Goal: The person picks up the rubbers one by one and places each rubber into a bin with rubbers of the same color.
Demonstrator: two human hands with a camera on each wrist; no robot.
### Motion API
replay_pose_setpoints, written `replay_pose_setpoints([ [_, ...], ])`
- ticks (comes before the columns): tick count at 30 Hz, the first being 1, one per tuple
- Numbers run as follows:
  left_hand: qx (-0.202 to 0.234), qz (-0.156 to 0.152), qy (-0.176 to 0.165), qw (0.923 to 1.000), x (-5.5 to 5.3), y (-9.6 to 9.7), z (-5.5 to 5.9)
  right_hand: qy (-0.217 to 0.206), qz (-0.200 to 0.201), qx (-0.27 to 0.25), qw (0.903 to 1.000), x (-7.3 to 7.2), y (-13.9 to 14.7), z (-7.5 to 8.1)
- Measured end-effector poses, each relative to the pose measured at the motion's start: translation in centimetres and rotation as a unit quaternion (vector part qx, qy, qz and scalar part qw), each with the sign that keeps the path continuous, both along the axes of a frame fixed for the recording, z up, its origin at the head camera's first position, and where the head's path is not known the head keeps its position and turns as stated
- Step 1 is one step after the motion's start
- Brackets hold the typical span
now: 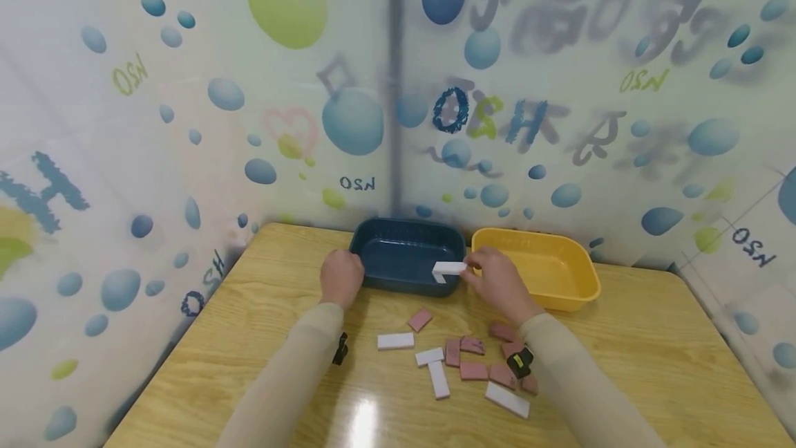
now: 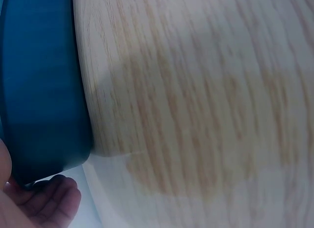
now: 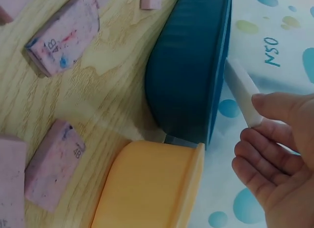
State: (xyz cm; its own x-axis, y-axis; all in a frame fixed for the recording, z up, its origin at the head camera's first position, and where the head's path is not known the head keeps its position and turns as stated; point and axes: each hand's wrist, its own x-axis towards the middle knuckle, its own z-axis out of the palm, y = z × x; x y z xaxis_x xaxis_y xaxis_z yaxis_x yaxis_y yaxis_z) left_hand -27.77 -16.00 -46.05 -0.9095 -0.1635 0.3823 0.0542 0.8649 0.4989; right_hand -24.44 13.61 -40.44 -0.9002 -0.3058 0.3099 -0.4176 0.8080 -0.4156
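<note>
At its left end, the dark blue plastic basin (image 1: 407, 284) is held by my left hand (image 1: 341, 278), with fingers curled at its rim in the left wrist view. My right hand (image 1: 500, 285) pinches a white block, like an eraser (image 3: 241, 90), between thumb and forefinger over the basin's right side. A short white part angles down below the held block in the head view; whether it is a second piece I cannot tell. Several pink erasers (image 1: 474, 370) marked 4B lie on the table, among white blocks (image 1: 395, 341).
A yellow basin (image 1: 562, 301) stands right of the blue one, under and behind the right hand. Both stand at the back of the wooden table (image 1: 267, 282), close to a patterned curtain-like wall (image 1: 298, 123). The right forearm covers some pink erasers.
</note>
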Motion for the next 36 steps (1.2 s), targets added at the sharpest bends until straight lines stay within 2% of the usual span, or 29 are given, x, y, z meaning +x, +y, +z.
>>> replay_pose_setpoints([
  [19,-0.004,0.008,-0.003,1.0,-0.1,0.1,-0.1,0.017,-0.035,0.054,0.9978,-2.1,-1.0,-1.5],
  [28,-0.012,0.013,-0.001,0.9998,-0.3,0.2,-0.1,-0.004,-0.043,0.056,0.9975,-3.8,-1.3,-2.2],
  [36,-0.008,0.024,-0.015,0.9996,-0.4,0.4,0.0,0.023,-0.032,0.062,0.9973,-4.6,-1.6,-2.7],
])
